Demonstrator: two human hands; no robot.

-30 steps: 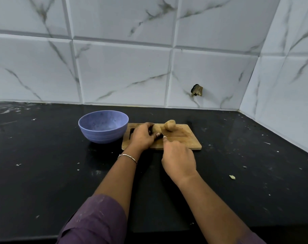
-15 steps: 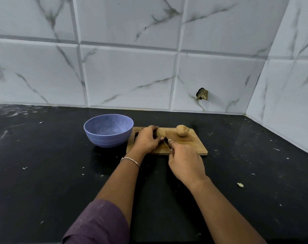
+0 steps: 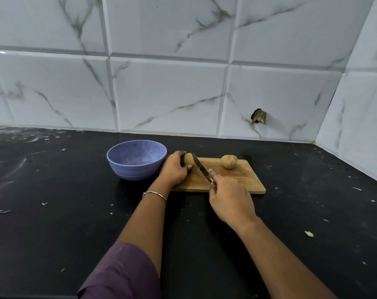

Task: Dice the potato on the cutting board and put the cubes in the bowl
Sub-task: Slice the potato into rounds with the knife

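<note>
Gripped potato piece (image 3: pixel 188 159) at left end of the cutting board (image 3: pixel 243 182) in curled left hand (image 3: pixel 174 169), likely steadying it; clasped knife (image 3: pixel 200 167) in closed right hand (image 3: pixel 230 199), blade angled against that piece; had second potato piece (image 3: pixel 229 162) far right on board, bowl (image 3: pixel 131 171) just left on table (image 3: pixel 54 190), handy for cubes.

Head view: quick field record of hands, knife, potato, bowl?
left grip: holds potato piece on cutting board
right grip: holds knife, blade beside the held piece
second potato piece: loose, far right of board
bowl: left of board, no cubes visible
stage: no cubes cut yet
</note>
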